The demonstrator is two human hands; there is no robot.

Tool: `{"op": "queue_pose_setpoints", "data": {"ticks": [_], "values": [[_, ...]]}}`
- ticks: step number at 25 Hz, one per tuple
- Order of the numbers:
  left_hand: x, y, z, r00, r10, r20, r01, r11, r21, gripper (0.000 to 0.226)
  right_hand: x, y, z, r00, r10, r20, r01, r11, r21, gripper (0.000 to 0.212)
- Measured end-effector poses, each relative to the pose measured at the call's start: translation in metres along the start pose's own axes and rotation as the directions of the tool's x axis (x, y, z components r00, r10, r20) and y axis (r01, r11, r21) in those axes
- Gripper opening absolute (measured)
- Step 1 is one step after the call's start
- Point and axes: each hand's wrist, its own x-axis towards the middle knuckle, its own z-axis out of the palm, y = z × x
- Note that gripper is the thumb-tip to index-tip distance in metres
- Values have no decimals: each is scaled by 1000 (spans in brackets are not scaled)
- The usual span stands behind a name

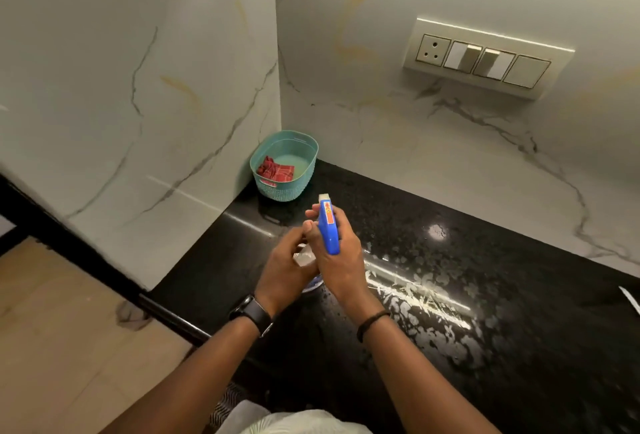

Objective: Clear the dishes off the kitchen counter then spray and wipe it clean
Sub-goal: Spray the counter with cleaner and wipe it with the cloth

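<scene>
The right hand (337, 257) is wrapped around the neck of the spray bottle (328, 226), holding it up over the black counter (450, 295) with its blue top pointing to the far corner. The left hand (287, 267) grips the clear body of the bottle from the left side. The counter is wet and spotty to the right of the hands, and far off in the corner sits a green basket (298, 188) with a red cloth (275, 169) inside it.
</scene>
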Motion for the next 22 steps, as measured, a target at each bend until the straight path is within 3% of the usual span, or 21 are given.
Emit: {"op": "queue_pose_setpoints", "data": {"ticks": [2, 4, 6, 8, 9, 16, 22], "values": [[-14, -11, -2, 992, -98, 86, 92, 993, 67, 40, -4, 0, -9, 999, -11, -47, 12, 1000, 21, 15], [-28, -41, -12, 969, -239, 65, 210, 931, 298, 70, -1, 0, -18, 998, -12, -68, 12, 1000, 3, 9], [-45, -80, -28, 890, -451, -68, 404, 712, 575, 97, 4, 5, -22, 998, 66, -19, -66, 997, -50, 18], [-70, -113, -46, 762, -607, -226, 588, 502, 635, 106, 6, 8, -15, 979, 199, 37, -192, 972, -136, 27], [-82, -125, -55, 721, -642, -261, 633, 457, 624, 111, 5, 11, -10, 973, 231, 27, -222, 955, -195, 33], [-110, -151, -75, 734, -641, -223, 604, 467, 646, 120, 5, 20, 22, 966, 257, -10, -229, 841, -491, 43], [-112, -155, -76, 746, -628, -221, 588, 465, 662, 120, 11, 20, 31, 987, 158, -2, -139, 861, -489, 42]]}}
